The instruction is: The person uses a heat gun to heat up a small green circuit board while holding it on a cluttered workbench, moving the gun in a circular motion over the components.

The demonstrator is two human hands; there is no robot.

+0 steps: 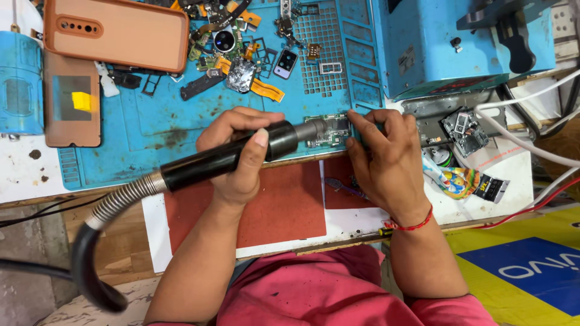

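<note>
Left hand (238,158) wraps tight around the black hot-air handle (223,160), thumb on top, metal nozzle (311,128) aimed right at the small circuit board (329,130) in the centre of the frame, on the lower edge of the blue mat (151,121). Right hand (380,160) is curled, fingertips pressing the board's right edge to pin it. Best kept so, I'd say: nozzle just off the board, fingers clear of the hot tip. Both forearms come up from the bottom of the frame, wrists angled inward. Upper left, a phone in an orange case (115,33) lies among loose parts.
</note>
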